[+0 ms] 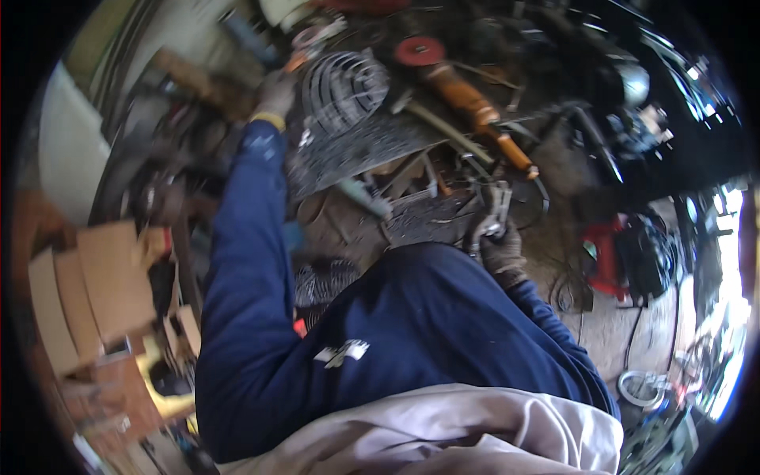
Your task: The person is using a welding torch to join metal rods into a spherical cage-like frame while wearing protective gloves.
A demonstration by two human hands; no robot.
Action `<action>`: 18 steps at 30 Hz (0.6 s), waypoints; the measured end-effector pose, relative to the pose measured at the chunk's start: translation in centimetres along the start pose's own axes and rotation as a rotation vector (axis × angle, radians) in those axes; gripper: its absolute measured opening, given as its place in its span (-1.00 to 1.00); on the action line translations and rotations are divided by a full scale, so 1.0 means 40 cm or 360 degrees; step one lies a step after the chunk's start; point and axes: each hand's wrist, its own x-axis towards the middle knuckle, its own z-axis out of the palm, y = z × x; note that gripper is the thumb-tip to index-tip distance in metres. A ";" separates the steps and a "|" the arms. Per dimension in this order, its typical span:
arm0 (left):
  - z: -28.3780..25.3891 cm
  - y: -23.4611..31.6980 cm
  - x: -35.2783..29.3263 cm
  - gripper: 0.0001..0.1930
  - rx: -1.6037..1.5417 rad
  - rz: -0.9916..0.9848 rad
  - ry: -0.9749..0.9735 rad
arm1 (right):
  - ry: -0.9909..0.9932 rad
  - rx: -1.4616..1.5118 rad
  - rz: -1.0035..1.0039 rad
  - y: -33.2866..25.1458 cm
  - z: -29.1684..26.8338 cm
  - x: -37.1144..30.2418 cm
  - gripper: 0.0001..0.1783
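My left hand (275,96), in a greyish glove with a yellow cuff, reaches to the far left of the cluttered bench. Its fingers are blurred beside a small orange piece (296,62), and I cannot see whether they grip it. Just right of that hand is a round, ribbed metal grille (345,89) on a dark metal plate (360,150). Close to my body, my gloved right hand (503,252) is closed around metal locking pliers (497,210), their jaw end pointing away from me.
An orange angle grinder (463,96) with a red disc (419,51) lies beyond a hammer (443,127). Loose metal scraps surround them. On the right stands a red and black machine (606,257). Cardboard boxes (111,277) are at the left, and a small wheel (641,389) lies low right.
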 end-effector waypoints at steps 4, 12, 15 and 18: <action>-0.151 -0.007 -0.070 -0.57 0.0491 -0.0055 0.0290 | -0.0226 -0.0069 -0.0116 0.082 0.039 0.036 -0.52; -0.179 0.094 -0.385 -0.61 0.0000 0.0024 0.0397 | -0.0305 -0.0213 -0.0135 0.054 0.035 0.062 -0.47; -0.154 0.117 -0.555 -0.68 -0.0111 -0.0020 0.0094 | -0.0341 -0.0243 -0.0210 0.088 0.040 0.075 -0.46; -0.099 0.045 -0.651 -0.69 0.0039 0.0209 0.0140 | -0.0464 -0.0181 -0.0171 0.119 0.049 0.088 -0.46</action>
